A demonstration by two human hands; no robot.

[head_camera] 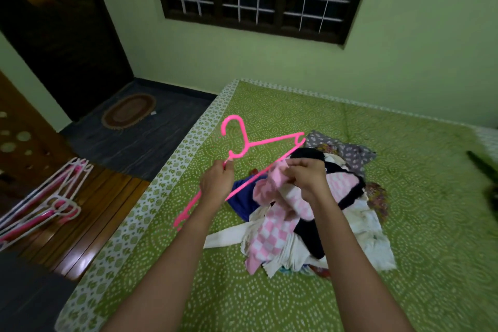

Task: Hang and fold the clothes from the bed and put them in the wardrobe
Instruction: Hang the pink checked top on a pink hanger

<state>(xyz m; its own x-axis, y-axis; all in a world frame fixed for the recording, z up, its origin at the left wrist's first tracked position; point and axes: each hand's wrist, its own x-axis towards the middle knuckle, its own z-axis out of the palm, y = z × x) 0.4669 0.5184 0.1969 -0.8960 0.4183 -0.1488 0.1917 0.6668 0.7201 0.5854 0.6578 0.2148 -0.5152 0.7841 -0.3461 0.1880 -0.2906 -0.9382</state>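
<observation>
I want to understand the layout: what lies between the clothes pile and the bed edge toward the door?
In the head view, only bare green bedsheet lies there; the pink hanger is held above it, beside the clothes pile.

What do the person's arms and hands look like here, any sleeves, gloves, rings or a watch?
Both forearms are bare right up to the bottom edge of the picture, so no sleeves show. The left hand and the right hand wear no gloves. No watch, bangle or band is visible on either wrist, and no ring can be made out, though the fingers are partly curled and slightly blurred.
</observation>
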